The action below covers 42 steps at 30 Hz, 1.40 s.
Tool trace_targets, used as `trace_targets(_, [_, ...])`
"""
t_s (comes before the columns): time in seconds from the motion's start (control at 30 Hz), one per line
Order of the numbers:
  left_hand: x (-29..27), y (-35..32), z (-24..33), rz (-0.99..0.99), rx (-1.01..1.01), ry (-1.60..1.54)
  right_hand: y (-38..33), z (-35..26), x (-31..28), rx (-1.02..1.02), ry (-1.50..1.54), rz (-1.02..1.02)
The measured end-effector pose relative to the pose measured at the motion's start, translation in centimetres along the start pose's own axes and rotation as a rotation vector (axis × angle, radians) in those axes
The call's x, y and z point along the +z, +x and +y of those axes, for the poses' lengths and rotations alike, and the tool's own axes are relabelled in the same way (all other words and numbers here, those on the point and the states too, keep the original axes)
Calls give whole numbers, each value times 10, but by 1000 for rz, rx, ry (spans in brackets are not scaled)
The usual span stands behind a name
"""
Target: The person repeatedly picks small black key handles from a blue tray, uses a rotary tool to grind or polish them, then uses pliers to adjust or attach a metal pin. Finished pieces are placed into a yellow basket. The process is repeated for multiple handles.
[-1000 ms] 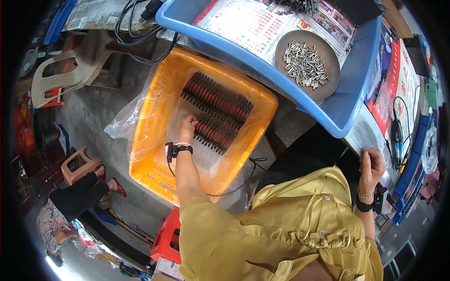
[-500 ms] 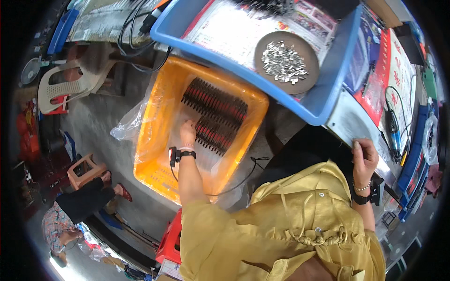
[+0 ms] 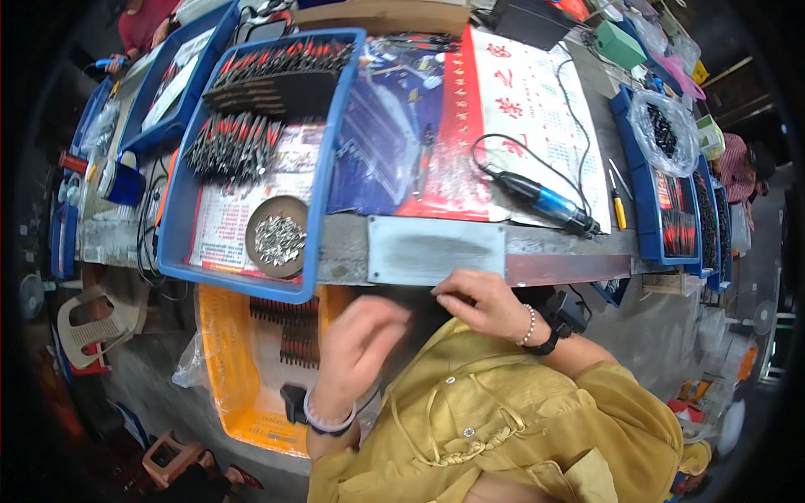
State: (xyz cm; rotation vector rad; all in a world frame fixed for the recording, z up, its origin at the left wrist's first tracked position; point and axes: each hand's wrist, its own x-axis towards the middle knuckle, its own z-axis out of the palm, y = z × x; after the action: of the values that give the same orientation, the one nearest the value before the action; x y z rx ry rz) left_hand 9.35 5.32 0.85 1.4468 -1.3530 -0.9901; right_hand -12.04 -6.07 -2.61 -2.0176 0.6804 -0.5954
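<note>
Up from the orange plastic crate (image 3: 220, 369) has come the left hand (image 3: 356, 352), which half a second ago lay on the rows of dark, red-tipped parts (image 3: 289, 331) inside it; now it is blurred in mid-air just above the crate's right side, fingers loosely curled, and whether it carries anything I cannot tell. The right hand (image 3: 480, 303) has shifted left to the near edge of the counter (image 3: 553, 267), fingertips resting just below a grey metal plate (image 3: 436, 248) — apart from the left hand, gripping nothing visible. Rows of parts remain in the crate low on the near left, so by my judgement the picking there is far from finished. On the counter, a blue plastic tray (image 3: 180, 226) holds a round brown dish of small silver pieces (image 3: 278, 236), with a blue-handled electric screwdriver (image 3: 545, 201) lying untouched to the right.
</note>
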Motion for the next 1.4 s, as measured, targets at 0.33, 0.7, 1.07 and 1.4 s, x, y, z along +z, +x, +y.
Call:
trace_targets(0.33, [84, 234, -43, 278, -66, 792, -100, 54, -198, 319, -480, 865])
trace_targets(0.7, [88, 160, -3, -39, -225, -456, -107, 156, -241, 404, -949, 713])
trace_targets(1.07, [113, 75, 25, -148, -558, -783, -98, 10, -127, 405, 799, 321])
trace_targets(1.4, [116, 61, 22, -57, -581, -684, -78, -11, -97, 85, -8, 123])
